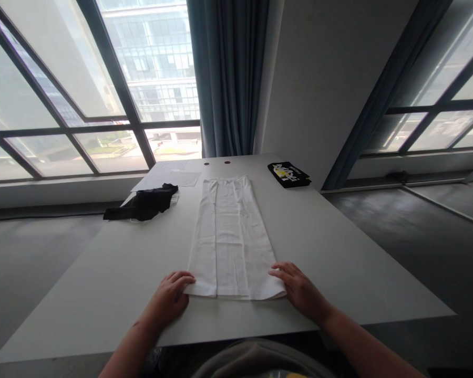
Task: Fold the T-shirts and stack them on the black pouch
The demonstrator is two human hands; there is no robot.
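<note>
A long white skirt (230,239) lies flat on the white table (323,247), its narrow waist end away from me and its wide hem close to me. Lengthwise seams and faint crease lines run over the cloth. My left hand (170,296) has its fingers bent over the left corner of the hem, with the thumb low beside the edge. At the opposite corner, my right hand (301,289) rests its fingers on top of the cloth, and its thumb is partly hidden by the hem.
A crumpled black garment (147,203) lies at the table's left edge, near thin clear sheets (183,178). Far right is a folded black cloth (288,175) with a white and yellow print. Two round cable holes (227,162) sit at the back, before a blue curtain (228,79).
</note>
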